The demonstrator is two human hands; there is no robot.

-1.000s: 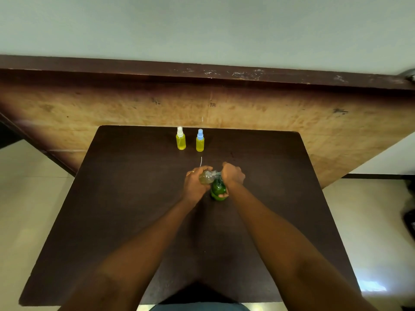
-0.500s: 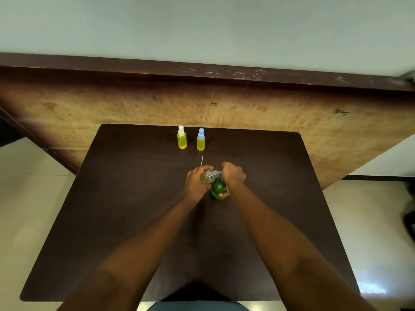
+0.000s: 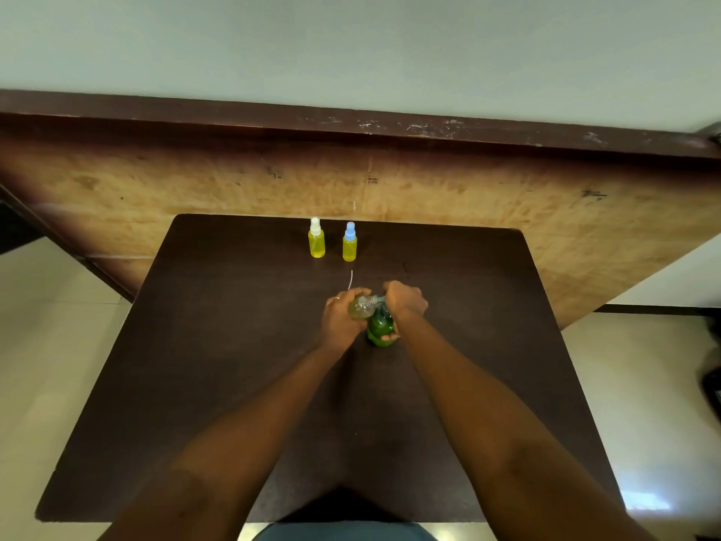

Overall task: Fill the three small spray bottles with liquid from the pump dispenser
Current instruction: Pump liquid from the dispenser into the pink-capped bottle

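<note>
At the middle of the dark table (image 3: 234, 384) my left hand (image 3: 340, 320) grips a small clear spray bottle (image 3: 361, 306), uncapped, holding a little yellowish liquid. Its mouth sits at the spout of the green pump dispenser (image 3: 380, 326). My right hand (image 3: 404, 300) is curled over the dispenser's pump head, thumb against the green body. Two capped spray bottles full of yellow liquid stand at the table's far edge: one with a white cap (image 3: 316, 238), one with a blue cap (image 3: 349, 242).
A thin white dip tube (image 3: 350, 279) lies on the table just beyond my hands. A large wooden panel (image 3: 468, 197) rises behind the table. Pale tiled floor shows on both sides.
</note>
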